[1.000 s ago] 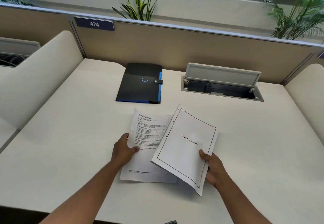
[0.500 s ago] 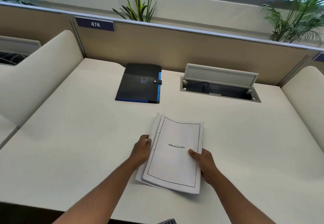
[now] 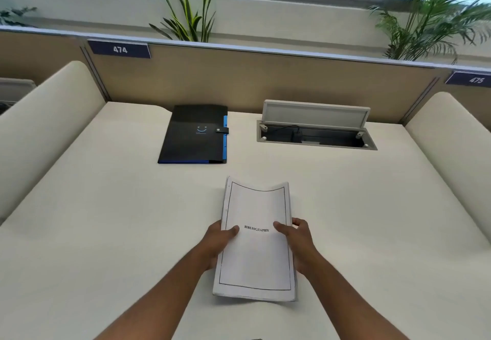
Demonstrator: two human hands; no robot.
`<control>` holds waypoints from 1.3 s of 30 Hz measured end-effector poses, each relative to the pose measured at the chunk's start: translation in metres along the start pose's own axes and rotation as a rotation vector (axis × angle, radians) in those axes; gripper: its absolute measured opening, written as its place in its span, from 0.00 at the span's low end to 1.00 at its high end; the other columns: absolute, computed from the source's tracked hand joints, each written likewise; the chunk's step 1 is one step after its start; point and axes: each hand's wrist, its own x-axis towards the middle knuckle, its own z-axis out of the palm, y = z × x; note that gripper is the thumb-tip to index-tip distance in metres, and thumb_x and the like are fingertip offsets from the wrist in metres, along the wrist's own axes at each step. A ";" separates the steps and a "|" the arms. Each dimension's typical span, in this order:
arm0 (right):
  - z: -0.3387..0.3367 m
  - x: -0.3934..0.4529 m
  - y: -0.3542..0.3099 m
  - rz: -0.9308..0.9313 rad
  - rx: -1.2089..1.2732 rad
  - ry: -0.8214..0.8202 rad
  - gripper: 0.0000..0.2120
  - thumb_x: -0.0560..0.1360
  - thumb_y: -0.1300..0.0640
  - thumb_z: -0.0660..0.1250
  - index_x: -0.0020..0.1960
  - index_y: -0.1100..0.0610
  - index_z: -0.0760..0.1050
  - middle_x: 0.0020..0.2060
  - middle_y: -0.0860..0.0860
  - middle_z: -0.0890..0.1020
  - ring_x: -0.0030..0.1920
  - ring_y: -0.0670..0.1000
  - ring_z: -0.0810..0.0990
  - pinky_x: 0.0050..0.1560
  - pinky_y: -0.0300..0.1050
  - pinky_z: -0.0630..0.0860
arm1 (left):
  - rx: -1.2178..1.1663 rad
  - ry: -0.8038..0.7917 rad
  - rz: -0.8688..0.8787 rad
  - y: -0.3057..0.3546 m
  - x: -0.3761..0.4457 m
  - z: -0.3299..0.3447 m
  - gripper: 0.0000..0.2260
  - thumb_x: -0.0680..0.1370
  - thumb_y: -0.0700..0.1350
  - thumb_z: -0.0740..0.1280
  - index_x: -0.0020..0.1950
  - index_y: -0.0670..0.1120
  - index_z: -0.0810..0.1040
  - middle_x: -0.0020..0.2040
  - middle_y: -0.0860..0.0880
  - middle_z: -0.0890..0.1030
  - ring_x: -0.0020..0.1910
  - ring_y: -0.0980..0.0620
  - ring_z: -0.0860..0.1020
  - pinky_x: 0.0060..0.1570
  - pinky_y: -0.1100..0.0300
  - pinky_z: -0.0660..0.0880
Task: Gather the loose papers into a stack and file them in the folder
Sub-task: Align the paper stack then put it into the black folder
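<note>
We are looking at a thin stack of white matt paper sheets, the top sheet printed in black ink and bowing slightly, as limp paper does. We are seeing a black folder with blue edging that looks like smooth plastic with a faint sheen, closed by a small strap with a shiny snap. The cream desk top is showing a smooth, matt laminate look. The open grey cable hatch is looking like matt painted metal or plastic; we cannot tell which. The tan divider panel is appearing matt.
</note>
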 end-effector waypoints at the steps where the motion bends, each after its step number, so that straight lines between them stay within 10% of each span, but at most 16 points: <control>1: -0.005 0.001 -0.004 0.040 0.050 -0.030 0.27 0.73 0.57 0.79 0.66 0.55 0.68 0.57 0.54 0.82 0.51 0.52 0.84 0.47 0.50 0.81 | -0.007 -0.017 -0.001 0.003 -0.001 0.001 0.14 0.79 0.42 0.69 0.65 0.43 0.76 0.56 0.43 0.84 0.53 0.42 0.83 0.55 0.40 0.79; 11: -0.018 -0.007 -0.043 -0.118 0.287 -0.400 0.24 0.71 0.61 0.78 0.66 0.63 0.80 0.59 0.61 0.86 0.59 0.64 0.85 0.57 0.59 0.83 | 0.012 -0.208 0.170 0.059 -0.016 0.006 0.21 0.74 0.44 0.74 0.66 0.43 0.76 0.57 0.42 0.84 0.57 0.42 0.82 0.59 0.41 0.77; 18: -0.014 -0.022 -0.097 -0.603 0.265 -0.265 0.20 0.70 0.57 0.80 0.60 0.58 0.82 0.55 0.59 0.87 0.53 0.57 0.87 0.49 0.48 0.84 | 0.150 -0.120 0.610 0.106 -0.032 0.013 0.21 0.69 0.53 0.77 0.60 0.53 0.79 0.53 0.51 0.85 0.53 0.50 0.83 0.46 0.56 0.82; 26: -0.007 -0.026 -0.096 -0.621 0.236 -0.175 0.13 0.67 0.57 0.79 0.51 0.46 0.87 0.47 0.51 0.89 0.46 0.47 0.88 0.43 0.39 0.82 | 0.155 0.029 0.761 0.104 -0.033 0.021 0.20 0.73 0.46 0.75 0.50 0.73 0.79 0.48 0.64 0.84 0.49 0.62 0.81 0.40 0.69 0.77; 39: -0.001 -0.025 -0.096 -0.645 0.202 -0.173 0.11 0.67 0.56 0.80 0.50 0.49 0.87 0.47 0.54 0.89 0.45 0.52 0.88 0.44 0.44 0.83 | 0.088 0.067 0.731 0.105 -0.028 0.024 0.08 0.70 0.54 0.73 0.48 0.61 0.82 0.46 0.57 0.85 0.48 0.54 0.83 0.38 0.63 0.80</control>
